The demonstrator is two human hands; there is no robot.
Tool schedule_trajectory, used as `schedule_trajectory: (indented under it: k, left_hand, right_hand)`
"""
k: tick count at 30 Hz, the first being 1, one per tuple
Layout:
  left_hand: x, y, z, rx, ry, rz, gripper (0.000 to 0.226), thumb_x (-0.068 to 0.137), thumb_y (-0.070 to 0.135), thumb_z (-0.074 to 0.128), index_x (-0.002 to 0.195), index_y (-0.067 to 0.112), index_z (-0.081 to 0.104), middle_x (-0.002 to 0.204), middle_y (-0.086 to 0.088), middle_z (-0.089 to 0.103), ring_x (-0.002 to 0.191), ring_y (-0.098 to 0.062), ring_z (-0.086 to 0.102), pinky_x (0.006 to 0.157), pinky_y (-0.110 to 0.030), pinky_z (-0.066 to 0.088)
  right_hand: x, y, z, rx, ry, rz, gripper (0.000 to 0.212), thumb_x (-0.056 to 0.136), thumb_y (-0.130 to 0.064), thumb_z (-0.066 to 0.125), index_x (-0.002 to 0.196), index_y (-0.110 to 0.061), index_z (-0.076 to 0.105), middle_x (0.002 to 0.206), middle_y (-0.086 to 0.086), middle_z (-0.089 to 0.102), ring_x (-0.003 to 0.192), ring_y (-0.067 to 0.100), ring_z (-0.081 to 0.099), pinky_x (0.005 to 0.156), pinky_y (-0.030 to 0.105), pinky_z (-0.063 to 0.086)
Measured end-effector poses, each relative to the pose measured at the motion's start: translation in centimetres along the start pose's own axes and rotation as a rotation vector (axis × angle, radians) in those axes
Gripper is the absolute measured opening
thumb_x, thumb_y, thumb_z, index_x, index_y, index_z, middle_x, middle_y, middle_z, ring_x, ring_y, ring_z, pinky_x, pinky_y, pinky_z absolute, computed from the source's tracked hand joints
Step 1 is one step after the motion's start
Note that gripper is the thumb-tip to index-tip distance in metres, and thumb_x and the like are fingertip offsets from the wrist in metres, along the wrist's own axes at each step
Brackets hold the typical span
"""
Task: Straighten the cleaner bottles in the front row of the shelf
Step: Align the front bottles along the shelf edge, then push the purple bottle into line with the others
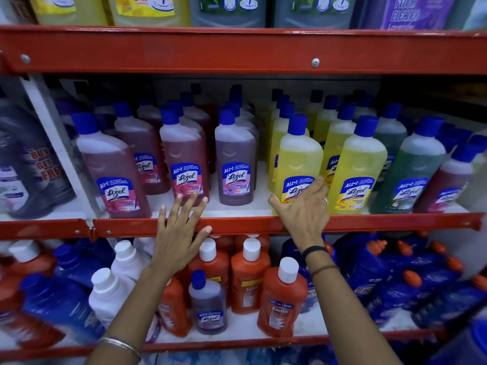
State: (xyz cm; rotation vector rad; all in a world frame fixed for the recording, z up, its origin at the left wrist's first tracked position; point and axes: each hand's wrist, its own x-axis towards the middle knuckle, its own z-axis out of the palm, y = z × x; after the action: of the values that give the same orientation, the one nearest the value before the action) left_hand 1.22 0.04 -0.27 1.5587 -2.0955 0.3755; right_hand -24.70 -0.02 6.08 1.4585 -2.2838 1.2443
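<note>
The middle shelf (237, 210) carries rows of blue-capped cleaner bottles. Its front row runs from a pink bottle (116, 175) at the left, past a second pink bottle (184, 159) and a purple bottle (235, 159), to two yellow bottles (299, 159) (355, 167) and a green bottle (411, 169). My right hand (303, 209) wraps the lower part of the left yellow bottle, thumb on its left side and fingers across the label. My left hand (181, 230) is open with spread fingers over the red shelf lip, its fingertips just below the second pink bottle.
A red shelf beam (237, 51) crosses overhead with large jugs above it. A white upright post (52, 143) stands at the left beside dark jugs (26, 159). The lower shelf holds orange bottles (250, 275), white bottles (110, 293) and blue bottles (395, 272).
</note>
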Motion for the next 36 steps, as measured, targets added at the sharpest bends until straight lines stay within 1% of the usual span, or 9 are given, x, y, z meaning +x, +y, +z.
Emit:
schedule_trajectory:
  k: [5, 9, 11, 14, 18, 20, 24, 29, 36]
  left_hand:
    - [-0.5, -0.6, 0.0, -0.013, -0.029, -0.01, 0.063, 0.093, 0.057, 0.026, 0.15, 0.032, 0.019, 0.157, -0.003, 0.029, 0.145, -0.028, 0.016, 0.113, -0.054, 0.01]
    - [-1.3, -2.0, -0.1, -0.014, -0.028, -0.012, 0.062, 0.095, 0.062, 0.016, 0.15, 0.035, 0.013, 0.158, -0.004, 0.026, 0.146, -0.028, 0.011, 0.115, -0.042, -0.006]
    - [-1.7, -2.7, -0.1, -0.018, -0.018, -0.023, 0.062, 0.095, 0.063, 0.015, 0.15, 0.037, 0.008, 0.159, -0.005, 0.022, 0.147, -0.027, 0.005, 0.115, -0.039, -0.01]
    - [-2.4, -3.5, 0.5, -0.065, 0.005, -0.061, 0.062, 0.094, 0.064, 0.016, 0.15, 0.039, 0.005, 0.162, 0.004, 0.004, 0.148, -0.02, -0.01, 0.115, -0.037, -0.014]
    - [-2.9, -4.4, 1.0, -0.055, 0.008, -0.04, 0.064, 0.094, 0.065, 0.016, 0.151, 0.037, 0.003, 0.161, 0.012, -0.013, 0.147, -0.02, -0.012, 0.115, -0.038, -0.015]
    - [-2.8, -4.5, 1.0, -0.05, 0.008, -0.034, 0.065, 0.094, 0.066, 0.016, 0.151, 0.036, 0.003, 0.161, 0.011, -0.013, 0.147, -0.02, -0.012, 0.115, -0.037, -0.016]
    - [-2.7, -4.5, 1.2, -0.06, 0.028, -0.031, 0.066, 0.093, 0.066, 0.018, 0.151, 0.036, 0.005, 0.161, 0.011, -0.012, 0.147, -0.018, -0.012, 0.115, -0.038, -0.014]
    - [-2.6, -4.7, 1.4, -0.061, 0.042, -0.017, 0.066, 0.093, 0.066, 0.018, 0.15, 0.037, 0.003, 0.161, 0.01, -0.014, 0.147, -0.019, -0.013, 0.114, -0.039, -0.014]
    - [-2.7, -4.6, 1.3, -0.085, 0.01, -0.029, 0.066, 0.093, 0.068, 0.017, 0.15, 0.038, 0.001, 0.16, 0.011, -0.016, 0.147, -0.02, -0.014, 0.114, -0.039, -0.017]
  right_hand:
    - [-0.8, 0.5, -0.1, 0.026, 0.031, -0.02, 0.106, 0.062, -0.063, 0.07, 0.135, 0.001, 0.028, 0.118, 0.021, 0.05, 0.095, 0.039, 0.059, 0.065, 0.039, 0.051]
    - [-3.4, 0.8, 0.2, 0.21, 0.204, -0.084, 0.093, 0.069, -0.048, 0.075, 0.134, 0.0, 0.03, 0.126, 0.026, 0.043, 0.115, 0.037, 0.044, 0.091, 0.046, 0.047]
    - [-5.6, -0.5, 0.3, 0.43, 0.224, -0.218, 0.076, 0.075, -0.034, 0.073, 0.131, -0.003, 0.033, 0.13, 0.023, 0.038, 0.121, 0.029, 0.035, 0.105, 0.029, 0.037]
    - [-7.6, -3.8, 1.5, 0.574, 0.071, -0.357, 0.066, 0.077, -0.029, 0.066, 0.131, -0.007, 0.035, 0.13, 0.017, 0.037, 0.122, 0.021, 0.034, 0.106, 0.006, 0.018]
    - [-5.8, -8.1, 4.3, 0.503, -0.064, -0.195, 0.092, 0.072, -0.037, 0.075, 0.139, -0.006, 0.022, 0.135, 0.018, 0.032, 0.123, 0.032, 0.039, 0.102, 0.036, 0.044]
    - [-4.1, -9.4, 5.6, 0.361, -0.087, -0.094, 0.11, 0.063, -0.046, 0.079, 0.142, -0.002, 0.017, 0.134, 0.023, 0.036, 0.121, 0.039, 0.042, 0.1, 0.044, 0.043]
    - [-2.0, -10.8, 6.9, 0.209, -0.186, 0.01, 0.126, 0.057, -0.053, 0.081, 0.146, -0.003, 0.006, 0.133, 0.026, 0.036, 0.114, 0.043, 0.049, 0.096, 0.045, 0.046]
    - [-1.7, -11.0, 6.8, 0.155, -0.163, 0.004, 0.117, 0.059, -0.048, 0.079, 0.143, 0.001, 0.014, 0.129, 0.024, 0.042, 0.106, 0.04, 0.056, 0.081, 0.04, 0.05]
    - [-3.4, -10.2, 5.1, 0.115, -0.106, -0.027, 0.111, 0.059, -0.052, 0.077, 0.139, 0.001, 0.02, 0.124, 0.022, 0.046, 0.103, 0.042, 0.057, 0.078, 0.04, 0.051]
